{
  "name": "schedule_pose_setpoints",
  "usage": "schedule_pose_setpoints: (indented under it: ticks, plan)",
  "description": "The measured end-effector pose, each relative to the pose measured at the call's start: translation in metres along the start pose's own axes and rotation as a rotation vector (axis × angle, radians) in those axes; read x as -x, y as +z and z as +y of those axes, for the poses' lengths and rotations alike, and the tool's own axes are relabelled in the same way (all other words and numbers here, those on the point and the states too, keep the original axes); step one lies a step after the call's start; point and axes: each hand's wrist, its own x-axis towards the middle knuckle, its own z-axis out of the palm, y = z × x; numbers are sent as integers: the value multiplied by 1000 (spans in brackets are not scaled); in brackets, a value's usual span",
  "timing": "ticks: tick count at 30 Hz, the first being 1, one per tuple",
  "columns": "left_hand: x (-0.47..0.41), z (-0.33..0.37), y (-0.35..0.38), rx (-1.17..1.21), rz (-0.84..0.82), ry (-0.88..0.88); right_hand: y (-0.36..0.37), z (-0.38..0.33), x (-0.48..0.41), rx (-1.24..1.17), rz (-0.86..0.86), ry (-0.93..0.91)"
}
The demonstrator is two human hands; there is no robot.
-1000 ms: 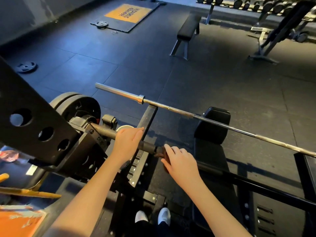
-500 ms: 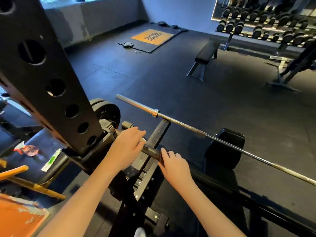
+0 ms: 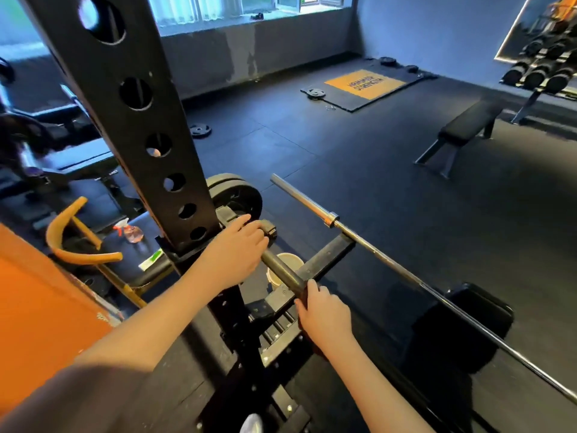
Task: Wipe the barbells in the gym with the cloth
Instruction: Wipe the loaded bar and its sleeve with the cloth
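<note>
A: How do the hands grip?
B: Both curl round the dark bar (image 3: pixel 281 270). The left hand (image 3: pixel 237 248) is by the collar, beside the plates (image 3: pixel 239 195). The right hand (image 3: pixel 324 314) is further along. I can't make out the cloth under it.
A: Any writing?
B: "HAMMER STRENGTH", upside down, on the orange panel of a mat (image 3: pixel 365 84).
A: And the room?
B: Dark rubber-tile floor (image 3: pixel 343 157), window (image 3: pixel 234 4) on the far wall, a bench (image 3: pixel 468 123), dumbbells (image 3: pixel 546 75) at right. A silver bar (image 3: pixel 374 248) lies just beyond.
</note>
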Motion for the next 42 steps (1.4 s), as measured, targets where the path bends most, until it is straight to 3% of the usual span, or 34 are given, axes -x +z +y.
schedule_pose_setpoints:
  ticks: [8,14,20,25,30,33,39,42]
  plan:
    - [16,-25,4,-209,-122,45,6,14,17,114,7,-76]
    - [17,-27,10,-190,73,19,6,-25,-37,-14,14,-108]
    - [21,-24,3,-211,97,20,-3,-31,-49,-191,-100,-132]
    - [33,-31,9,-149,275,65,3,7,-3,-13,-86,-82]
    - [34,-30,18,-156,292,45,13,-28,-34,121,43,-53]
    - [33,-30,16,-173,328,39,15,-39,-46,164,29,-33]
    - [35,-27,12,-210,291,37,-7,-62,-86,-71,-208,-95]
    - [35,-28,12,-219,290,47,-7,-64,-79,-120,-177,-82]
